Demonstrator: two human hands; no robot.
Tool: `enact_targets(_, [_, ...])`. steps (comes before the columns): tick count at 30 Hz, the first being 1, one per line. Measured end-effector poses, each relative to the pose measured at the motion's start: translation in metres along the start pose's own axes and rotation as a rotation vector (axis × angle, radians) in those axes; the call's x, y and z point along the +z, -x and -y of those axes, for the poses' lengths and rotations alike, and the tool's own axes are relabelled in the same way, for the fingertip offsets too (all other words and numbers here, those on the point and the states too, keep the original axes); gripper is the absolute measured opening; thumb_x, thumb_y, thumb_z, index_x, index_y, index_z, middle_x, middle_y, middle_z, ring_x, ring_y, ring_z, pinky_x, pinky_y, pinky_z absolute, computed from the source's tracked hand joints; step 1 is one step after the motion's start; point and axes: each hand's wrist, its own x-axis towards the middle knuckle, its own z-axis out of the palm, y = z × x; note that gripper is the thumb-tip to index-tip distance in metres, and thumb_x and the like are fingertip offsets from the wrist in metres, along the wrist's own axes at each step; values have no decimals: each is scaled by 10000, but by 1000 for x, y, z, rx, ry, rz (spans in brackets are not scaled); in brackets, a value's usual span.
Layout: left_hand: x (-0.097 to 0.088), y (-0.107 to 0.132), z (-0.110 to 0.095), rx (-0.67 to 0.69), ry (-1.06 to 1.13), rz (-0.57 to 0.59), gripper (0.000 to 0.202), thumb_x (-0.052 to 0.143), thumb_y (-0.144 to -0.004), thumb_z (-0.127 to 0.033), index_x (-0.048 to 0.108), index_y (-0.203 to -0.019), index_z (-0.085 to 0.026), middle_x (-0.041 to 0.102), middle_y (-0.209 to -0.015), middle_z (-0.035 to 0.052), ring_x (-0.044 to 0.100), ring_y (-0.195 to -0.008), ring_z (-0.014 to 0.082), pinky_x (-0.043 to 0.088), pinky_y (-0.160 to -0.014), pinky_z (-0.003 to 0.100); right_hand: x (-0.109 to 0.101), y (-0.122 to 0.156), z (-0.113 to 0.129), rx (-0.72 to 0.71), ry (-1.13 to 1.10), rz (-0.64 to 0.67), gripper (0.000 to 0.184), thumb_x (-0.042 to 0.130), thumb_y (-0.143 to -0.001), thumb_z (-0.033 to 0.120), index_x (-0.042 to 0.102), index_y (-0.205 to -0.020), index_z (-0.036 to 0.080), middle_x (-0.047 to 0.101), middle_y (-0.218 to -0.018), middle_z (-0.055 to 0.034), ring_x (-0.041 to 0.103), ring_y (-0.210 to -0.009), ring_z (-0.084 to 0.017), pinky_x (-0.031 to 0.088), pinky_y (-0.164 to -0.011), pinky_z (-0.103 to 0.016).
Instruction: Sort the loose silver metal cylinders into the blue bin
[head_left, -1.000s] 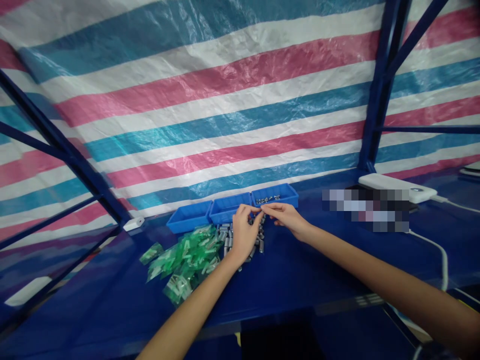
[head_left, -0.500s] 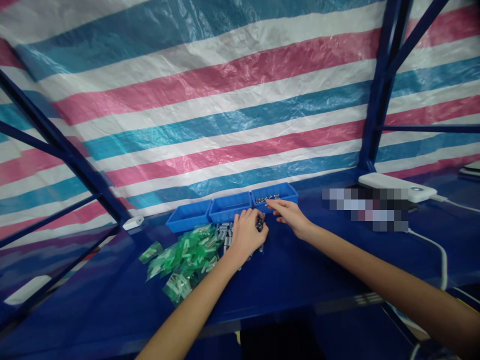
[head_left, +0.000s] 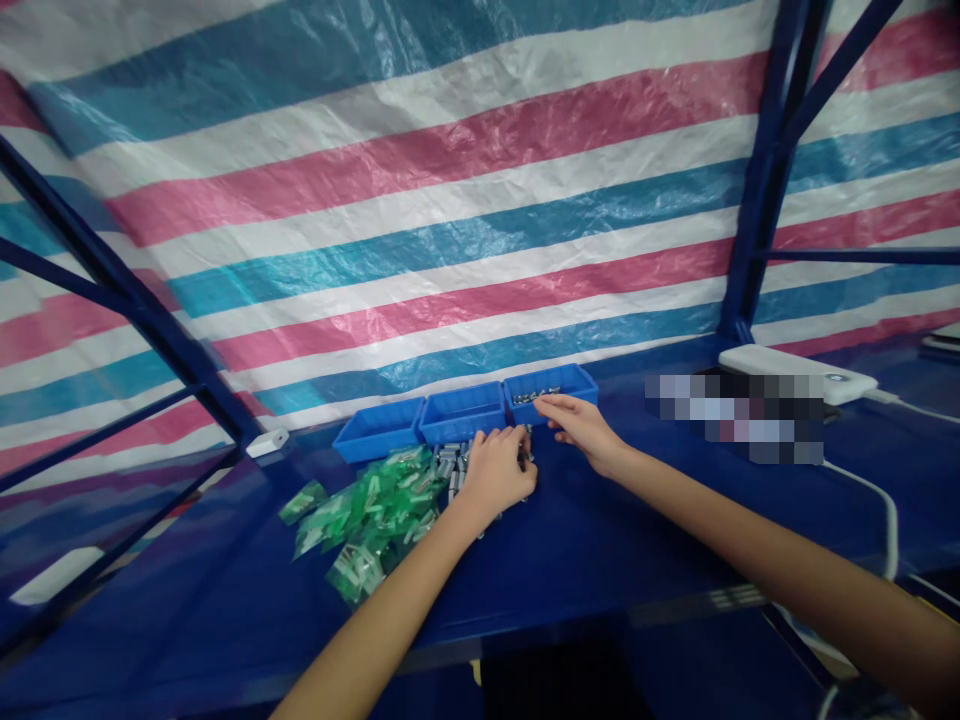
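My left hand (head_left: 495, 470) rests on a pile of small metal parts (head_left: 450, 465) on the dark blue table, fingers curled over them. My right hand (head_left: 576, 425) reaches to the front edge of the rightmost blue tray (head_left: 583, 382), fingers pinched together; what they hold is too small to make out. That tray holds a few small metal pieces (head_left: 534, 394). Two more blue trays, the middle tray (head_left: 461, 410) and the left tray (head_left: 379, 430), stand beside it. A heap of green plastic packets (head_left: 367, 520) lies left of the metal parts.
A striped pink, blue and white tarp hangs behind the table. Blue steel frame bars run at the left and a post (head_left: 757, 200) stands at right. A white power bank (head_left: 795, 372) with a white cable (head_left: 877, 500) lies at right. A small white object (head_left: 266, 441) sits by the left tray.
My left hand dropped from a pinch beside my right hand onto the metal parts pile. My right hand moved slightly back toward the rightmost tray.
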Motion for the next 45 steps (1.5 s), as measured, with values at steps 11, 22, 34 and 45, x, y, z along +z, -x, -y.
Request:
enact_targets(11, [2, -1, 2, 57, 119, 52, 161, 453, -747, -144, 519, -867, -228, 605, -772, -11, 541, -820, 174, 305, -723, 311, -14, -23, -8, -263, 140, -48, 274, 688, -654, 306, 697, -868, 136, 678, -697, -53, 574, -549, -118, 437, -400, -188])
enact_targets(22, [-5, 1, -3, -47, -19, -29, 46, 524, -680, -234, 504, -683, -192, 583, -819, 45, 514, -884, 234, 329, -827, 394, -15, -22, -9, -393, 360, 138, 284, 619, -714, 330, 699, -930, 163, 704, -888, -75, 643, -619, -152, 454, -446, -213])
enact_targets(34, [1, 2, 3, 17, -71, -12, 126, 515, -704, -262, 532, -614, -177, 572, -825, 64, 519, -867, 233, 348, -794, 395, -10, 0, -7, -455, 965, 242, 111, 654, -636, 318, 723, -711, 273, 700, -668, 30, 646, -666, -159, 379, -525, -218])
enact_targets(45, [6, 0, 5, -23, -3, -1, 121, 438, -805, -236, 536, -748, -195, 562, -872, 38, 535, -862, 207, 365, -806, 373, -12, -3, -11, -474, 882, 273, 169, 625, -671, 233, 712, -809, 277, 712, -717, 26, 649, -671, -154, 418, -559, -225])
